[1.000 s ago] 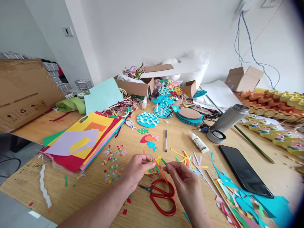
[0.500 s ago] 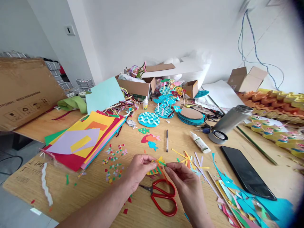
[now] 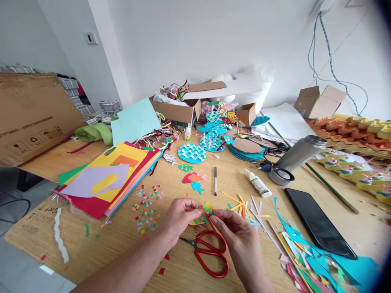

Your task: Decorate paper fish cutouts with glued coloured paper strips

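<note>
My left hand (image 3: 176,217) pinches a small yellow paper fish (image 3: 199,219) with coloured stripes, just above the wooden table (image 3: 122,240). My right hand (image 3: 236,234) pinches a thin green paper strip (image 3: 208,210) at the fish's upper edge; an orange strip runs beneath it. Both hands meet over the fish. Red-handled scissors (image 3: 209,252) lie on the table directly below my hands.
A stack of coloured paper sheets (image 3: 106,179) lies left. Paper strips (image 3: 244,205), a pen (image 3: 215,180), a glue bottle (image 3: 258,183), a black phone (image 3: 319,221), a steel flask (image 3: 297,156) and teal scraps (image 3: 308,252) lie right. Finished paper fish (image 3: 193,180) and wave discs (image 3: 191,153) sit behind.
The hands have stayed together on the fish, with the right fingers shifting slightly along the green strip. The view has drifted a little.
</note>
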The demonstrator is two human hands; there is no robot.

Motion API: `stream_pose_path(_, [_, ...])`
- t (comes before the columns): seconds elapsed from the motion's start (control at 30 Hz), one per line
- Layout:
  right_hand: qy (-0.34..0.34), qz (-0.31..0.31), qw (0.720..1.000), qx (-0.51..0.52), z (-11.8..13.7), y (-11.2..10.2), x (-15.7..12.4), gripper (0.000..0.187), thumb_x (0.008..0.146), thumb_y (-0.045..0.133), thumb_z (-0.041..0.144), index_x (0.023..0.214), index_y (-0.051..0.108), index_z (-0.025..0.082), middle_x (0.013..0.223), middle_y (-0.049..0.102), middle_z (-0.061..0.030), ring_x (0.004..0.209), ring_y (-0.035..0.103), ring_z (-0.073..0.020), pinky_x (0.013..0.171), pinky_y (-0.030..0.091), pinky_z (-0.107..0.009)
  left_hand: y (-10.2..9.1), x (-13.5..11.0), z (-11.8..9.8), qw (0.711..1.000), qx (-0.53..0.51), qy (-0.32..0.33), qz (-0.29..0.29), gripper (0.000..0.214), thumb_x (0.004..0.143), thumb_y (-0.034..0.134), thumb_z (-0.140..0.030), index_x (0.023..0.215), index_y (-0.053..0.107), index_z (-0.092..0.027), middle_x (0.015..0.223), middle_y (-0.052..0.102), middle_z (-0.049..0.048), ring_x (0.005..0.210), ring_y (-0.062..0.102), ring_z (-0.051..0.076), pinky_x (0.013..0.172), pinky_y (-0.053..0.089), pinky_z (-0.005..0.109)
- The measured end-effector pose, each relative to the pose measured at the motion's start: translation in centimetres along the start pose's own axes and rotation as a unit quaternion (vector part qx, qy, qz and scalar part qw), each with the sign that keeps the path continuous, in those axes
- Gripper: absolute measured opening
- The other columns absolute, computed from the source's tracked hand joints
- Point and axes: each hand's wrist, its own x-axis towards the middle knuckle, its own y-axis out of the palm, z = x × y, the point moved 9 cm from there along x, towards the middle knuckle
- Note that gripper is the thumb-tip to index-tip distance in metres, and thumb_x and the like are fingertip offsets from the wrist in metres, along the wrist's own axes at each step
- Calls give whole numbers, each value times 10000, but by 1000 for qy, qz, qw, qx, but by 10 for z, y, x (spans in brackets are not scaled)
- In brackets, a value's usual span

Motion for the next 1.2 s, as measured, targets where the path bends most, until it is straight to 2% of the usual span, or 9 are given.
stream_pose_path(0.2, [13, -17, 1000, 1, 4, -4, -1, 311, 664, 751, 463, 758, 694, 173, 763, 728, -86, 698, 663, -215, 634, 524, -305, 1, -2, 3, 1000, -16, -26, -1, 367, 554, 787, -421, 737, 689, -119, 677, 676, 55, 594, 603, 165, 542, 489, 275])
stream_pose_path(0.37, [17, -12, 1000, 8, 6, -3, 0, 314, 687, 731, 481, 753, 672, 179, 761, 721, -82, 742, 664, -224, 652, 520, -297, -1, -2, 3, 999, -28, -28, -16, 363, 525, 804, -405, 710, 669, -122, 650, 653, 32, 581, 591, 143, 528, 479, 247])
stream_pose_path(0.47, [12, -8, 1000, 24, 8, 0, 0, 298, 671, 748, 462, 715, 655, 183, 693, 688, -44, 653, 638, -191, 598, 504, -273, -2, -1, 3, 999, -29, -29, -22, 364, 535, 796, -392, 728, 649, -120, 638, 652, 27, 552, 598, 140, 507, 463, 236])
stream_pose_path(0.57, [56, 17, 996, 67, 0, 8, -2, 297, 670, 751, 457, 714, 633, 188, 634, 655, -11, 573, 620, -174, 536, 482, -263, -1, -1, 4, 999, -25, -30, -14, 352, 560, 776, -386, 742, 626, -125, 639, 663, 33, 553, 623, 162, 497, 459, 243])
stream_pose_path(0.7, [130, 54, 984, 108, -15, 18, -6, 327, 677, 739, 481, 750, 614, 188, 654, 684, -30, 574, 655, -209, 523, 484, -288, 0, 0, 4, 1000, -9, -25, -12, 336, 578, 759, -388, 741, 628, -125, 625, 651, 31, 572, 613, 167, 508, 459, 253])
stream_pose_path(0.83, [138, 57, 983, 107, -19, 20, -6, 340, 671, 742, 484, 754, 608, 182, 709, 704, -53, 624, 682, -234, 572, 504, -318, -1, 0, 2, 1000, 22, 2, -22, 317, 597, 756, -382, 728, 653, -113, 620, 627, 23, 558, 549, 120, 525, 413, 221])
stream_pose_path(0.97, [145, 58, 982, 104, -21, 20, -6, 354, 665, 738, 498, 761, 603, 185, 680, 693, -44, 580, 668, -226, 544, 495, -315, -1, 0, 2, 999, 40, 10, -23, 289, 606, 755, -369, 715, 666, -117, 617, 630, 21, 561, 539, 113, 551, 400, 217])
stream_pose_path(1.07, [109, 24, 992, 64, -17, 11, -3, 346, 672, 724, 506, 745, 611, 188, 662, 677, -32, 566, 638, -201, 522, 473, -290, -2, 0, 1, 999, 40, 11, -31, 262, 605, 750, -357, 701, 673, -125, 610, 636, 19, 561, 550, 119, 549, 398, 217])
stream_pose_path(1.2, [-17, -64, 997, -50, 5, -10, -1, 288, 705, 707, 465, 758, 650, 189, 734, 697, -55, 696, 633, -204, 654, 486, -309, -2, 0, 2, 999, 27, 7, -29, 261, 603, 754, -362, 701, 676, -133, 628, 663, 35, 572, 590, 141, 563, 419, 232])
